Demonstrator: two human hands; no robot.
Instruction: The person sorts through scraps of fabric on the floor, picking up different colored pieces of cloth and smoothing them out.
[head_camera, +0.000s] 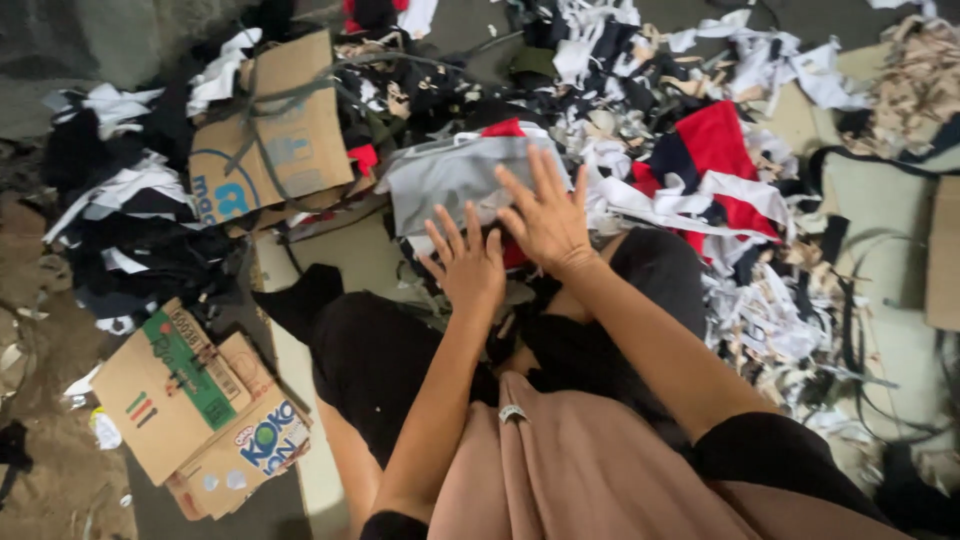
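My left hand (468, 262) lies flat with fingers spread on the near edge of a grey piece of cloth (450, 180). Just to its right, my right hand (545, 215) presses flat on the same grey cloth, fingers splayed. The grey cloth lies on a stack of fabric pieces, with red fabric showing at its top edge and under my hands. My knees in black trousers (370, 350) frame the stack. Neither hand grips anything.
A flattened cardboard box (275, 130) lies behind left, more flattened cartons (185, 400) at near left. Heaps of black, white and red fabric scraps (720, 150) cover the floor ahead and to the right. Black strips trail at far right.
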